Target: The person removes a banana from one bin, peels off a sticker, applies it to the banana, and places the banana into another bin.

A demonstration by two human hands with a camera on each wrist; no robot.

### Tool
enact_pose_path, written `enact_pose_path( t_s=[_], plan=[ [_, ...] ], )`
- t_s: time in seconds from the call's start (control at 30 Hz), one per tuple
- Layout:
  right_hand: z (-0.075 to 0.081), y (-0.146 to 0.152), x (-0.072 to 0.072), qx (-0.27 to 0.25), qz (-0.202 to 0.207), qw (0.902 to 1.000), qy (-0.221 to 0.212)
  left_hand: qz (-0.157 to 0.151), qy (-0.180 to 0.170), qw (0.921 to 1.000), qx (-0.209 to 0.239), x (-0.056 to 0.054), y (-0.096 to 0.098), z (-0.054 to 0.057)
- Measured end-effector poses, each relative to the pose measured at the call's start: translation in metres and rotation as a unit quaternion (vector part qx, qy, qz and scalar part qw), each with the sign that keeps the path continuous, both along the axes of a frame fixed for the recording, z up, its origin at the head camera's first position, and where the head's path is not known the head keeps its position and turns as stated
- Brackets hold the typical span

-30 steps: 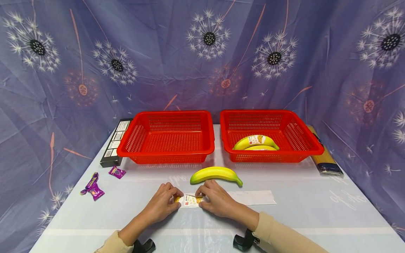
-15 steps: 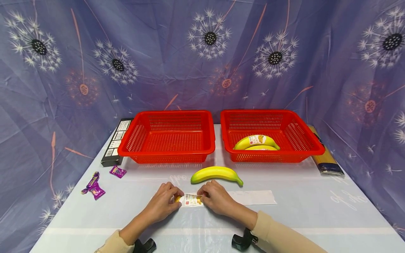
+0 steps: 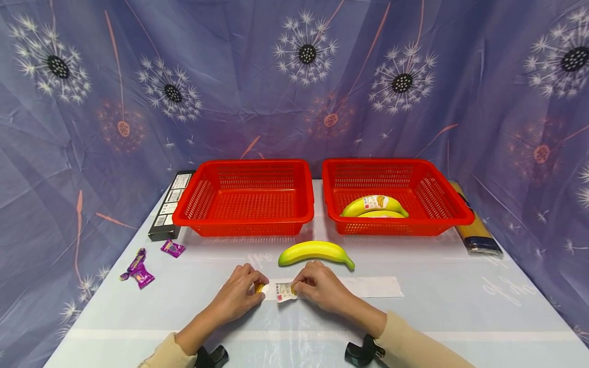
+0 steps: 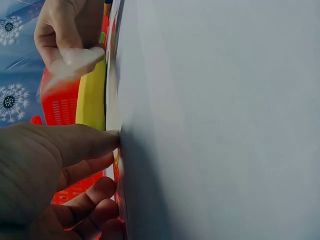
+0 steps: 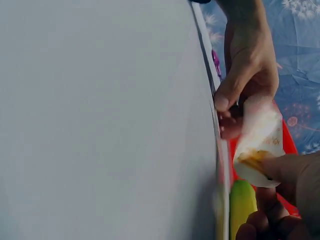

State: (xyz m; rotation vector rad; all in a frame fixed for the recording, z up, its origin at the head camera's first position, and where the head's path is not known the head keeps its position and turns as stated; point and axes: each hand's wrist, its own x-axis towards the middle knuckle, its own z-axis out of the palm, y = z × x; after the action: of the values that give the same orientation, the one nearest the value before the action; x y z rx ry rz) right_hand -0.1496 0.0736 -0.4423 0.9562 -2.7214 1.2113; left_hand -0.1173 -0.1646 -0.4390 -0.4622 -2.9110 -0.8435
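Note:
A white sticker strip (image 3: 370, 287) lies across the table, and my left hand (image 3: 241, 290) holds its left end between thumb and fingers. Part of another banana-printed sticker (image 3: 262, 288) shows beside the left fingertips. My right hand (image 3: 319, 286) pinches a peeled banana label sticker (image 3: 286, 292) by its right edge. The label is lifted off the strip and slightly curled; the right wrist view shows its printed face (image 5: 260, 135) raised, partly blurred. Just beyond the hands lies a yellow banana (image 3: 315, 252) with no label visible on it.
Two red plastic baskets stand at the back. The left basket (image 3: 244, 227) holds nothing visible; the right basket (image 3: 395, 227) contains labelled bananas (image 3: 375, 204). Purple wrapped candies (image 3: 139, 270) and a black box (image 3: 166, 217) sit left. A yellow-brown package (image 3: 478, 230) lies far right.
The right hand has moved slightly right, peeling the label away from the strip and from the left fingers. The left hand stays about where it was.

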Motion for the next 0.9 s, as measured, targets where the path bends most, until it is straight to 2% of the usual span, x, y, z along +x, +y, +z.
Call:
enact_pose_path(
  t_s=[0.1,0.2,0.33,0.47,0.57,0.67,0.8,0.9],
  plan=[
    [0.006,0.007,0.001,0.005,-0.019,0.9997,0.013,0.0,0.015,0.9998,0.017,0.0,0.006,0.002],
    [0.012,0.014,0.001,0.017,-0.042,0.9983,0.036,-0.012,0.018,0.9974,0.068,-0.002,0.016,0.007],
    [0.017,0.021,0.0,0.026,-0.055,0.9956,0.07,-0.037,-0.019,0.9894,0.139,-0.005,0.033,0.014],
    [0.019,0.025,0.002,0.025,-0.046,0.9948,0.088,-0.053,-0.048,0.986,0.151,-0.008,0.047,0.018],
    [0.02,0.029,0.003,0.026,-0.038,0.9959,0.078,-0.053,-0.041,0.987,0.146,-0.009,0.053,0.019],
    [0.021,0.033,0.001,0.035,-0.038,0.9975,0.049,-0.053,-0.02,0.9883,0.142,-0.012,0.058,0.019],
    [0.02,0.038,-0.005,0.045,-0.05,0.9977,-0.001,-0.059,0.015,0.9892,0.133,-0.018,0.065,0.02],
    [0.019,0.042,-0.011,0.048,-0.061,0.9967,-0.022,-0.056,0.033,0.99,0.125,-0.024,0.07,0.023]
  ],
)
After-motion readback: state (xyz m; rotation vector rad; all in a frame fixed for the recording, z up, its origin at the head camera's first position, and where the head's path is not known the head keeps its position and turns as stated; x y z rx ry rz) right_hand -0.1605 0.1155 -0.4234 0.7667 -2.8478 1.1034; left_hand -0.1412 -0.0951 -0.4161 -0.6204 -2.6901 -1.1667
